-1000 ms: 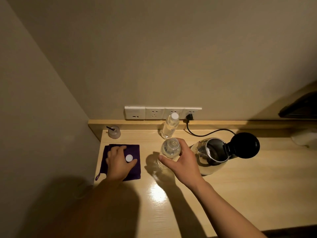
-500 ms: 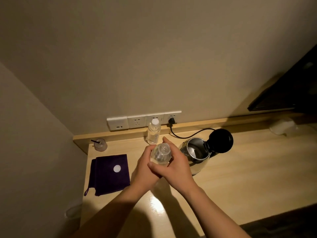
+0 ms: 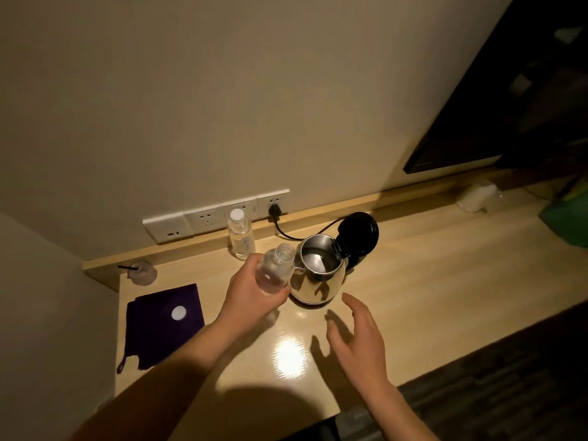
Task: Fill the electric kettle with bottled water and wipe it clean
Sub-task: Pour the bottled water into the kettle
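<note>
Kettle (image 3: 319, 276) standing on worktop (image 3: 429, 281), lid (image 3: 359, 232) flipped open, cord running to wall socket (image 3: 281, 196). I am watching left hand (image 3: 251, 297) gripping uncapped bottle (image 3: 275, 270), neck leaning toward kettle rim. Right hand (image 3: 356, 335) hovering just in front of kettle, fingers spread, holding nothing. White cap (image 3: 178, 312) lying on purple cloth (image 3: 156, 338) at left; capped bottle (image 3: 240, 235) standing by wall.

Hotel-type room — wooden desk (image 3: 429, 281), wall socket row (image 3: 206, 219), electric kettle (image 3: 321, 275), bottled water (image 3: 274, 273).

two bare forearms in dim warm light, left hand (image 3: 251, 297), right hand (image 3: 359, 340), long slender fingers (image 3: 354, 305)
</note>
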`<state>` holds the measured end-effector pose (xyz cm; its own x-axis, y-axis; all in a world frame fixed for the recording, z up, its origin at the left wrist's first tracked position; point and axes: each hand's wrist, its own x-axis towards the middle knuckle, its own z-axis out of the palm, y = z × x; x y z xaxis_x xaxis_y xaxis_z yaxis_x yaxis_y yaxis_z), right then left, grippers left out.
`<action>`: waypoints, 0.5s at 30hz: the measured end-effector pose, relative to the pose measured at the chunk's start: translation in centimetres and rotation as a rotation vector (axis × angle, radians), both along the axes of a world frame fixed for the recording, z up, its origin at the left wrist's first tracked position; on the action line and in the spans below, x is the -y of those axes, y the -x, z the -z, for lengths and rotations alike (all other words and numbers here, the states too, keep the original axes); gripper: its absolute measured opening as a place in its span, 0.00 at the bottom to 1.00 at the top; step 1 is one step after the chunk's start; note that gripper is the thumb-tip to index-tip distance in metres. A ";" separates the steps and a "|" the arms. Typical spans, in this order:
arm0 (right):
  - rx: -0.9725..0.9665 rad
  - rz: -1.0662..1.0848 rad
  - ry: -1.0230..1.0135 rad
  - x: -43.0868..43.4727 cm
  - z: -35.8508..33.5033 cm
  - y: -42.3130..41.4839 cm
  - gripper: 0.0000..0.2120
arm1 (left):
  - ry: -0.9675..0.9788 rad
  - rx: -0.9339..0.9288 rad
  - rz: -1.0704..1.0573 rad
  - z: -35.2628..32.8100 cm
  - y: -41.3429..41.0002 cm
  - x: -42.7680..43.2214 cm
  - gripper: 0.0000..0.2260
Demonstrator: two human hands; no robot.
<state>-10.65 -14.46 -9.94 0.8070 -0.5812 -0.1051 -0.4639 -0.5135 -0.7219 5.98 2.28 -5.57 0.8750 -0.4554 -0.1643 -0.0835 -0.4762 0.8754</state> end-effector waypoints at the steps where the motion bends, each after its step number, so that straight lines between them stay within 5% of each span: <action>1: -0.080 -0.008 0.043 0.6 1.5 0.6 0.30 | -0.027 -0.003 0.011 0.0 -0.2 0.1 0.26; 7: -0.297 -0.049 0.240 2.1 7.5 1.5 0.42 | -0.155 0.037 0.044 0.6 -0.9 0.3 0.26; 15: -0.369 -0.124 0.313 3.3 12.6 -0.3 0.44 | -0.228 0.061 0.105 1.3 -1.4 0.2 0.31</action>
<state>-10.38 -17.80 -22.51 0.8136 -0.5329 -0.2324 -0.5814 -0.7466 -0.3235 7.36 2.03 -6.83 0.8361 -0.5017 -0.2218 -0.1920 -0.6465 0.7384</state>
